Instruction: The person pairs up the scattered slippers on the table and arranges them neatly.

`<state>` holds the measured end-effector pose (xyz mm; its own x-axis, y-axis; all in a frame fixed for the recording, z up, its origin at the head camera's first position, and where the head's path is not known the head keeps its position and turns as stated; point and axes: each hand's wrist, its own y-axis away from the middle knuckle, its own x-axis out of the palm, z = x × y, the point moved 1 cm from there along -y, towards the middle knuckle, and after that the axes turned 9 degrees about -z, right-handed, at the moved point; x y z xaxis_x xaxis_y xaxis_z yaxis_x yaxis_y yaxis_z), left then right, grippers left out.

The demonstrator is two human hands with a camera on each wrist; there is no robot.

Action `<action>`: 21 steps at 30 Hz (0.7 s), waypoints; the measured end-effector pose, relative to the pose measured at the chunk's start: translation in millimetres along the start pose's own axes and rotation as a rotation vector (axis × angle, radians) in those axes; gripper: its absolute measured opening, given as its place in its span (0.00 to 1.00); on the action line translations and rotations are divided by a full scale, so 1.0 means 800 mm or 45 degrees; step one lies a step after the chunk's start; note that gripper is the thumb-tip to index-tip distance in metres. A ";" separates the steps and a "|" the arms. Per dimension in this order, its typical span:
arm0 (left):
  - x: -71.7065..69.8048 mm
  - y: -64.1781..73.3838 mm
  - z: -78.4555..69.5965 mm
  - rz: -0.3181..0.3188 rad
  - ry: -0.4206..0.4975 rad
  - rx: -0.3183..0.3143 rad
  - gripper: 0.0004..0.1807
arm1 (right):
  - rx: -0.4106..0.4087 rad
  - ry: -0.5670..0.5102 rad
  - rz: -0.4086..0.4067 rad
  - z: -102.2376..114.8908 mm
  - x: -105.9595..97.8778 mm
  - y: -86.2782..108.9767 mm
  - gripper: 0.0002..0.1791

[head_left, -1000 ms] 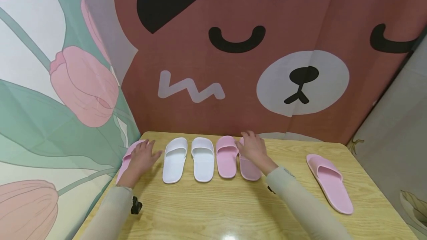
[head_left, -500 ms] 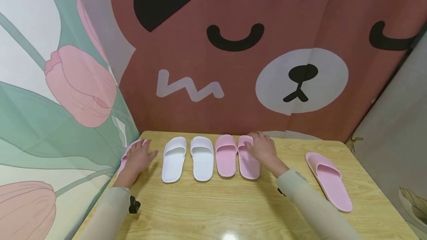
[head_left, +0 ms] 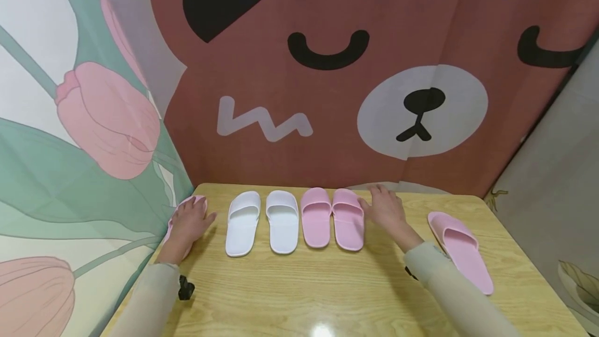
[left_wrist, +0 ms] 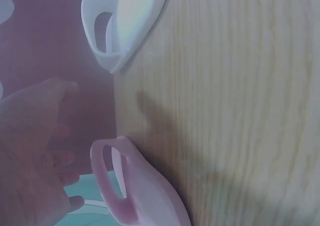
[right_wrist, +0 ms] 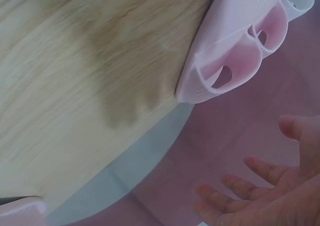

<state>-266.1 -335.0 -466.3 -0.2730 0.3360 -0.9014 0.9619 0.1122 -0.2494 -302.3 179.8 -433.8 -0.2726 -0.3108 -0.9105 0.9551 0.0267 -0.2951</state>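
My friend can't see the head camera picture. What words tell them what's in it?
A person's left hand hovers over a pink slipper; their right hand hovers beside a pink pair. Two white slippers and another pink slipper lie on a wooden table, before a bear picture.

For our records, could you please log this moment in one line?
left hand: empty, over leftmost pink slipper | right hand: empty, right of paired pink slippers | white slippers: left of that pair

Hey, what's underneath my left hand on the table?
A pink slipper. In the head view, your left hand covers its middle, leaving edges showing at the toe and sides. The left wrist view shows its strap.
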 end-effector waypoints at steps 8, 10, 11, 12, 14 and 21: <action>0.004 -0.002 0.010 0.003 -0.037 -0.025 0.38 | 0.037 -0.015 -0.015 -0.031 -0.005 0.009 0.34; 0.006 -0.002 0.014 -0.009 -0.039 -0.022 0.38 | 0.043 -0.004 -0.015 -0.038 -0.005 0.010 0.35; 0.006 -0.002 0.015 -0.015 -0.035 -0.021 0.38 | 0.048 -0.003 -0.011 -0.041 -0.005 0.011 0.35; 0.006 -0.002 0.016 -0.021 -0.030 -0.019 0.38 | 0.048 -0.003 -0.009 -0.044 -0.006 0.012 0.35; 0.006 -0.001 0.017 -0.028 -0.026 -0.012 0.37 | 0.056 -0.006 -0.006 -0.049 -0.007 0.015 0.36; 0.009 0.000 0.026 -0.043 -0.017 0.005 0.34 | 0.080 0.002 0.015 -0.067 -0.012 0.022 0.36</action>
<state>-268.0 -351.8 -480.1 -0.3048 0.3194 -0.8973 0.9522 0.1196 -0.2809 -288.7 234.4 -445.5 -0.2614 -0.3093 -0.9143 0.9636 -0.0292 -0.2656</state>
